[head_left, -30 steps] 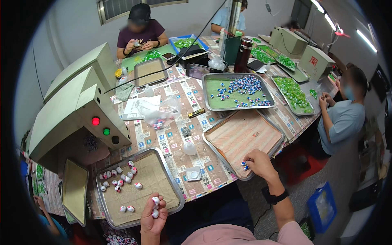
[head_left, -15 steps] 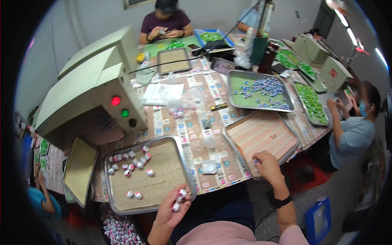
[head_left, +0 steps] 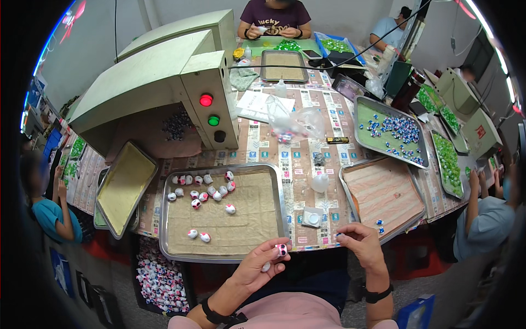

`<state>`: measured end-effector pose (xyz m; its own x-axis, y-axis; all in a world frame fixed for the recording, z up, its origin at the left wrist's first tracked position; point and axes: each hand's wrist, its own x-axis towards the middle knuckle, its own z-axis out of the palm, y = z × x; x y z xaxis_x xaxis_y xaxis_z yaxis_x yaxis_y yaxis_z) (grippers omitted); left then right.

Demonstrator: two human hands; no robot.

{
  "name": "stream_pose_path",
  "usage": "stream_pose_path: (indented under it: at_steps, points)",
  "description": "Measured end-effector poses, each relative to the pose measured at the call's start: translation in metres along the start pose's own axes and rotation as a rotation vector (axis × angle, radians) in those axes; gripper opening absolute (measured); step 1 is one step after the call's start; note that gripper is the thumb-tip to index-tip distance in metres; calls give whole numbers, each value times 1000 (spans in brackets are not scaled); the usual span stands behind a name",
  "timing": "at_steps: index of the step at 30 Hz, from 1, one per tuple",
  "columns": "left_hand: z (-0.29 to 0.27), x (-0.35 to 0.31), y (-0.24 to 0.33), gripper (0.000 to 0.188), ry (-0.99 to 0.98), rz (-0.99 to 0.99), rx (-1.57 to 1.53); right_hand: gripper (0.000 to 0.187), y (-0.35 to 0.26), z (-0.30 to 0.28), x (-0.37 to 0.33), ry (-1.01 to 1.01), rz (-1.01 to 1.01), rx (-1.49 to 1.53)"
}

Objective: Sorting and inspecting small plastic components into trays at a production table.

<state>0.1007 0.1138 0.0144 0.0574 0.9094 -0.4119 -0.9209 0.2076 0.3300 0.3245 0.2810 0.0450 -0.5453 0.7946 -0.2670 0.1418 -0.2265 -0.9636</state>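
Left hand (head_left: 257, 268): above the table's near edge, just beyond the near right corner of the left tray (head_left: 280, 205). Grip curled closed around white-and-pink pieces; 1 piece (head_left: 281, 250) with a dark patch sits at the fingertips, 1 white piece (head_left: 266, 267) lies lower, against the fingers.

Right hand (head_left: 362, 247): to the right of the left hand, hands apart. Grip drawn to a narrow pinch, thumb and forefinger on a small dark-blue piece (head_left: 339, 234); its detail is too small to tell.

Left tray: beige lining; loose white-and-pink pieces, mostly grouped toward the far left, 2 near the near edge. Right tray (head_left: 383, 189): striped pinkish cloth, 2 small blue-and-white pieces (head_left: 379, 222) near its near edge, close to the right hand.

Between trays on the table (head_left: 298, 236): white square holder (head_left: 312, 217) with a round dish, translucent bottle (head_left: 320, 183) beyond it. Farther right, green-lined tray (head_left: 366, 143) bears many blue-and-white pieces. Machine (head_left: 164, 71) with red and green lights stands beyond the left tray.
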Motion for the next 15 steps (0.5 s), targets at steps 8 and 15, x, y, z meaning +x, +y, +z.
stream_pose_path:
  at_steps: [8, 15]
  points:
    - [-1, -2, -4, 34, 12, 45, 64, 17, 6, 22, 23, 35, -174, -186]
    - [-13, -2, -5, 39, -65, 24, 16, 14, 8, 49, 41, 121, -363, -627]
